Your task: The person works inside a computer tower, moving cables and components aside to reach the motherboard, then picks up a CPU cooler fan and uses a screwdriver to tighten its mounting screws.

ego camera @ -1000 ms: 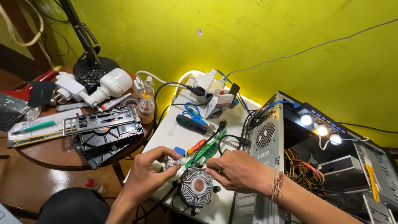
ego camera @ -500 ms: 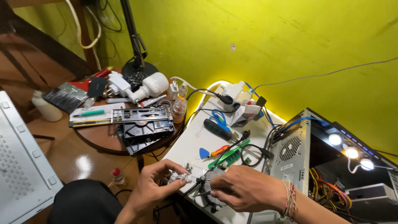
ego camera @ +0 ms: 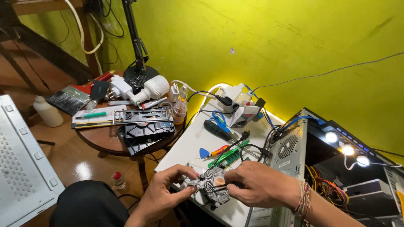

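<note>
Against the earlier frame, the view sits lower and closer, and both hands now show in full at lower centre. The left hand (ego camera: 162, 195) pinches a small metal bracket (ego camera: 189, 182) at the edge of the round finned cooler (ego camera: 216, 190). The right hand (ego camera: 261, 187) is closed on the cooler's right side, holding it tilted above the white surface (ego camera: 185, 147). The open computer case (ego camera: 294, 147) stands just beside, at right.

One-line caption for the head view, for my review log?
Both hands, left hand and right hand, grip a round finned CPU cooler over a white board.
</note>
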